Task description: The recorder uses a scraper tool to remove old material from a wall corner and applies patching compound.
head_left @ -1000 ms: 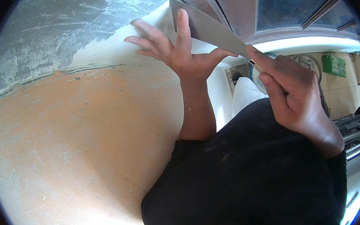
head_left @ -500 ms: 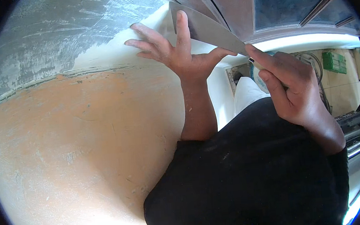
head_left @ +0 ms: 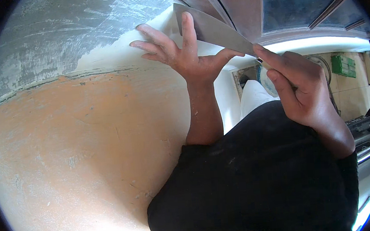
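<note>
A wide putty knife (head_left: 217,29) with a flat metal blade slants across the corner between wall and door frame. Its handle is gripped in my right hand (head_left: 302,86), with the forefinger stretched along toward the blade. My left hand (head_left: 196,67) is spread wide; its forefinger lies against the blade face and its thumb reaches the blade's lower edge near the handle. The other fingers fan out in front of a smooth white putty patch (head_left: 102,57). Most of the handle is hidden inside my right hand.
Grey scratched plaster (head_left: 52,34) meets a peach-coloured wall (head_left: 85,119) at a rough seam on the left. A brown door frame (head_left: 242,6) with dark glass panes (head_left: 300,2) rises at top right. On the tiled floor stand a green crate (head_left: 343,66) and a round tub (head_left: 265,81).
</note>
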`<state>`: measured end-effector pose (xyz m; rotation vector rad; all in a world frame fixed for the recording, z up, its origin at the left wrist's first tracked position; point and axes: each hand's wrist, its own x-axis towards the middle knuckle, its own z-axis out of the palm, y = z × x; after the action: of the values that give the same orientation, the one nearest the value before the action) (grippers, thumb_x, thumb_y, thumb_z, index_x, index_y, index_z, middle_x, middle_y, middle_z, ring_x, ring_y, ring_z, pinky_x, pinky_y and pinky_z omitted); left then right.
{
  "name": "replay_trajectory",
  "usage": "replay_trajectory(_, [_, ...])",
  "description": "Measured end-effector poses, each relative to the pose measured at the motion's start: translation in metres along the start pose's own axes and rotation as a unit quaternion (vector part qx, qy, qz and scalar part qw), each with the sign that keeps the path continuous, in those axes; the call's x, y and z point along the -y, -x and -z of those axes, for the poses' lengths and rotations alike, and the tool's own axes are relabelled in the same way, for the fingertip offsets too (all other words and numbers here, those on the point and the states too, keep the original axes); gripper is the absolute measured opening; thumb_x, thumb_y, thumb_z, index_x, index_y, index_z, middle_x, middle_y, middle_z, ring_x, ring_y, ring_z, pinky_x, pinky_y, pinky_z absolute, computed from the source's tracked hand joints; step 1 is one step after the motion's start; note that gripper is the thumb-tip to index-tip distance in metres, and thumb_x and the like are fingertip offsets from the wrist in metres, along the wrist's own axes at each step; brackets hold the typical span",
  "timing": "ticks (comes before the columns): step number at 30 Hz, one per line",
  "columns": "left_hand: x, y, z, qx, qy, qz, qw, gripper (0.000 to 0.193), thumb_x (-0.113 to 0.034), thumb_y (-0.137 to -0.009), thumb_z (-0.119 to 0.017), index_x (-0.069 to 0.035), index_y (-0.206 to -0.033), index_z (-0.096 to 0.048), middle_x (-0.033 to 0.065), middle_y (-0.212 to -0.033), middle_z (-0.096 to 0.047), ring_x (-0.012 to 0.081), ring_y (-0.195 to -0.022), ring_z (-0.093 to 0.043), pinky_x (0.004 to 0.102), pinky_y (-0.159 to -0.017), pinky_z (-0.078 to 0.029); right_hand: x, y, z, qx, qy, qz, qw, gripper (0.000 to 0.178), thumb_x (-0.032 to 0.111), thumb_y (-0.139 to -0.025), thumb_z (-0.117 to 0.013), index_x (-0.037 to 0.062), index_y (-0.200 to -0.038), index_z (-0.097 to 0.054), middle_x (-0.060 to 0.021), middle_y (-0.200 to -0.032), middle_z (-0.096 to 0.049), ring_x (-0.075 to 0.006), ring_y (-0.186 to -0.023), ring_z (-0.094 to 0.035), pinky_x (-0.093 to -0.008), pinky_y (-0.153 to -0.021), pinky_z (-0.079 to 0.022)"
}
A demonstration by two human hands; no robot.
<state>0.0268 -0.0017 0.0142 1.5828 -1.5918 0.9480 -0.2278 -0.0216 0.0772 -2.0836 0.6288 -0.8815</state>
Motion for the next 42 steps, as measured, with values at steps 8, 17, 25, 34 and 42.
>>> replay_trajectory(8, [-0.001,0.001,-0.002,0.002,0.026,0.028,0.999,0.114,-0.099,-0.051,-0.055,-0.023,-0.136,-0.058,0.0391,-0.155,-0.012,0.0642,-0.141,0.003,0.0867,-0.091,-0.01,0.0,-0.004,0.003,0.013,0.031,0.005,0.999,0.043,-0.004,-0.089,-0.057,0.0018,-0.132,-0.06,-0.0133,-0.072,-0.06,-0.0217,-0.06,-0.056,-0.0324,-0.059,-0.046])
replay_trajectory(17, [0.003,0.003,-0.007,-0.016,0.04,0.027,0.999,0.114,-0.099,-0.051,-0.054,-0.024,-0.136,-0.058,0.0393,-0.155,-0.01,0.0636,-0.141,0.004,0.0872,-0.09,-0.009,-0.006,-0.001,0.0,0.013,0.04,0.013,0.999,0.043,-0.005,-0.089,-0.057,0.0016,-0.131,-0.061,-0.0148,-0.075,-0.062,-0.023,-0.063,-0.059,-0.032,-0.062,-0.047])
replay_trajectory(25, [-0.001,0.001,-0.005,-0.005,-0.011,0.002,1.0,0.118,-0.1,-0.058,-0.045,-0.018,-0.143,-0.05,0.0386,-0.155,-0.008,0.059,-0.143,-0.003,0.0796,-0.103,-0.008,-0.01,0.0,-0.005,-0.003,0.029,0.018,0.999,0.042,-0.005,-0.089,-0.057,0.0011,-0.131,-0.061,-0.0148,-0.075,-0.062,-0.0228,-0.063,-0.059,-0.0322,-0.063,-0.048])
replay_trajectory(34, [-0.001,-0.003,-0.005,-0.006,-0.019,-0.021,1.0,0.12,-0.1,-0.058,-0.045,-0.018,-0.146,-0.046,0.0387,-0.156,-0.003,0.0569,-0.145,-0.004,0.0796,-0.104,-0.007,-0.01,-0.002,-0.002,0.009,0.008,0.001,1.0,0.042,-0.005,-0.089,-0.056,0.0011,-0.13,-0.061,-0.0149,-0.077,-0.063,-0.0223,-0.064,-0.06,-0.032,-0.063,-0.048])
replay_trajectory(42, [0.002,0.003,-0.011,-0.022,0.046,0.03,0.998,0.113,-0.1,-0.052,-0.051,-0.024,-0.135,-0.058,0.0387,-0.156,-0.007,0.0627,-0.141,0.006,0.0863,-0.092,-0.006,-0.01,-0.003,-0.004,-0.002,0.005,0.01,1.0,0.041,-0.006,-0.089,-0.056,-0.0004,-0.13,-0.061,-0.0163,-0.081,-0.065,-0.0227,-0.065,-0.06,-0.0314,-0.064,-0.048])
